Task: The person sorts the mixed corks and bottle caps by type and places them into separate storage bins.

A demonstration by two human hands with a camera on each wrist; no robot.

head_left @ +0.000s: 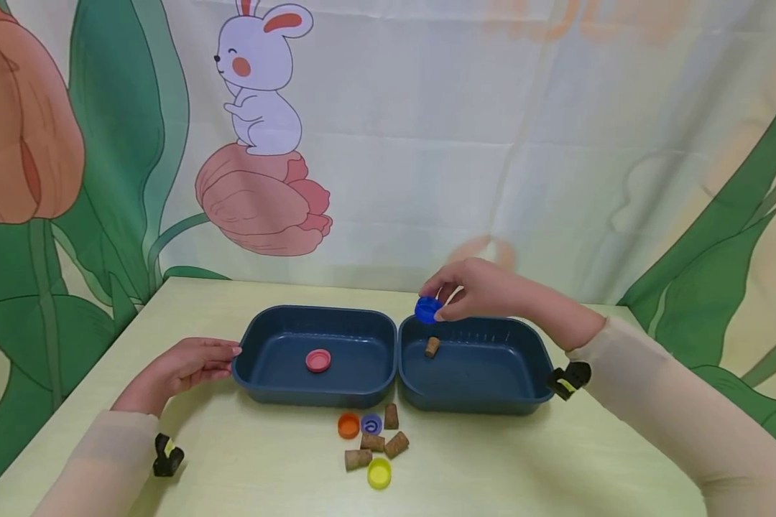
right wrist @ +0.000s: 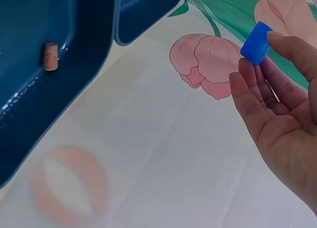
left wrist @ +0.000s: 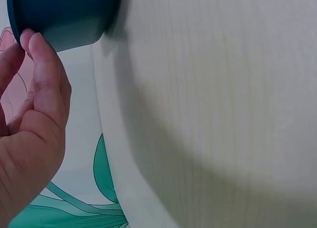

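Above the far left corner of the right tray, the blue cap is pinched, tilted, by the right hand, with a cork below and nearer. Well leftward, the left tray is gripped at its left end by the left hand.

blue cap, navy trays, brown corks

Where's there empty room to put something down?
The table is bare in front of the right tray, right of the yellow cap. That tray's floor is bare right of its cork. Crowded: among the loose corks and caps.
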